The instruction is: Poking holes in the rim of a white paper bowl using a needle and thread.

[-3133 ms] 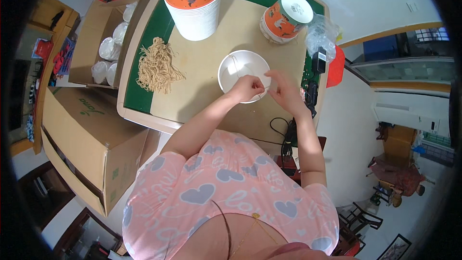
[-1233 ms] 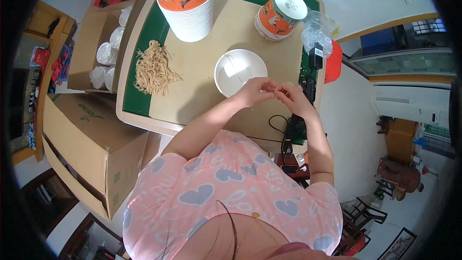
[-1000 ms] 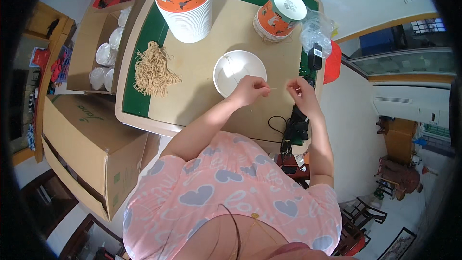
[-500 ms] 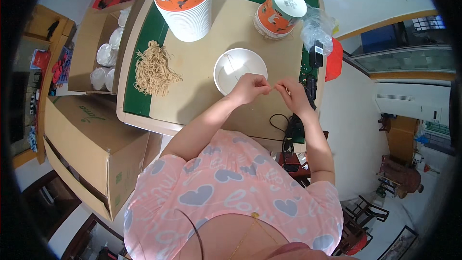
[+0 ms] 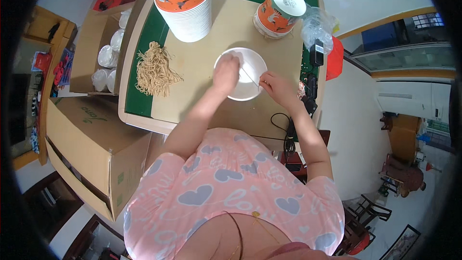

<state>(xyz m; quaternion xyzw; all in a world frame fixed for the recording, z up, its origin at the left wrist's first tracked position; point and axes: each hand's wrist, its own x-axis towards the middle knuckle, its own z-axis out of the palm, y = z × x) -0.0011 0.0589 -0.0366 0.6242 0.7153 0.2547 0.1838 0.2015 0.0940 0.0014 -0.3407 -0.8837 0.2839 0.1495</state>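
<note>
A white paper bucket (image 5: 248, 90) stands open on the table in front of me. A thin pale string (image 5: 249, 74) stretches across its opening. At the bucket's right rim, the fingertips of my right hand (image 5: 279, 89) are pinched together on the string. My left hand (image 5: 226, 74) reaches over the bucket's left side, back uppermost. Its fingers are bent down and blurred, so their grip is unclear. To the left lies a loose heap of tan strings (image 5: 156, 71).
A tall stack of paper buckets (image 5: 185, 17) stands at the back left, and a shorter orange printed stack (image 5: 275, 17) at the back right. Clear plastic bags (image 5: 317, 26) and black cables (image 5: 288, 137) lie along the table's right side. Cardboard boxes (image 5: 98, 135) stand left.
My hands have moved apart from their meeting point at the bucket's near right. The left has gone leftward over the bucket; the right has shifted slightly left to the rim.
</note>
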